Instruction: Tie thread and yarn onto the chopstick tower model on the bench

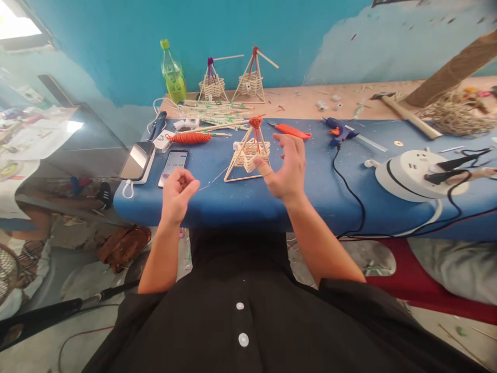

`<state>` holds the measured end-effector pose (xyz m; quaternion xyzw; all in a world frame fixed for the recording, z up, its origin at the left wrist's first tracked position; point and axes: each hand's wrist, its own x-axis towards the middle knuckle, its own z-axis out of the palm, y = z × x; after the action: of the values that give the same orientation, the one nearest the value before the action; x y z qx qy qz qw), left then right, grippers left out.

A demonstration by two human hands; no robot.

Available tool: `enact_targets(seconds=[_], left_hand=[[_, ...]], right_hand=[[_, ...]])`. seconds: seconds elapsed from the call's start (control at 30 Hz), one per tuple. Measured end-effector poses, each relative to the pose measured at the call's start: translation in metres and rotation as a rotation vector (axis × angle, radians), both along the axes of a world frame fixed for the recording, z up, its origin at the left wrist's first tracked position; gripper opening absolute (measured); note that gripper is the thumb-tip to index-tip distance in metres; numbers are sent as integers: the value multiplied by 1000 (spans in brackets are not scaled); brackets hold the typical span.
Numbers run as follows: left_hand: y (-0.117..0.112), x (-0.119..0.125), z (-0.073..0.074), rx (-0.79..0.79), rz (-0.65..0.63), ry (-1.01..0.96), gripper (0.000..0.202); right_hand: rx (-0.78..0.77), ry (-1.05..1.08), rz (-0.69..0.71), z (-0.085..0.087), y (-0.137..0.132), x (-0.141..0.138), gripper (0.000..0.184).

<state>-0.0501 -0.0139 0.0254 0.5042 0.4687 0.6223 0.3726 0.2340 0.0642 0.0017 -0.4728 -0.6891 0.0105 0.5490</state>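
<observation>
A small pyramid-shaped stick model (252, 155) stands on the blue table, its top bound with orange string and a stack of short sticks inside. My right hand (287, 168) is open beside it, fingers spread and curved, the thumb overlapping the model's right side; whether it touches, I cannot tell. Left of the model, my left hand (177, 194) is closed in a pinch above the lower end of a phone (174, 160). A thin whitish strand (214, 180) runs from its fingertips toward the model. Behind lies a bundle of orange string (190, 138).
Two similar stick models (213, 85) stand by the wall near a green bottle (173, 72). An orange cutter (293, 131), glue gun (339, 130), hammer (411, 116) and white power strip (404, 176) with cables lie to the right. Another phone (136, 160) lies at left.
</observation>
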Motion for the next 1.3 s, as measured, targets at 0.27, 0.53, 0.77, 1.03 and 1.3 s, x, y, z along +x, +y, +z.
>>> enact_targets(seconds=[0.27, 0.53, 0.77, 1.03, 1.3], left_hand=[[54, 59, 18, -313, -83, 985, 33], [45, 79, 13, -319, -83, 1051, 24], [31, 111, 4, -207, -175, 967, 26], [-2, 104, -2, -2, -148, 659, 16], [-48, 81, 9, 344, -573, 185, 23]], right_hand=[[-158, -117, 198, 43, 43, 8, 10], [-161, -92, 248, 48, 55, 7, 13], [-229, -23, 364, 49, 69, 12, 21], [-68, 29, 177, 52, 22, 32, 22], [6, -28, 801, 25, -114, -13, 70]])
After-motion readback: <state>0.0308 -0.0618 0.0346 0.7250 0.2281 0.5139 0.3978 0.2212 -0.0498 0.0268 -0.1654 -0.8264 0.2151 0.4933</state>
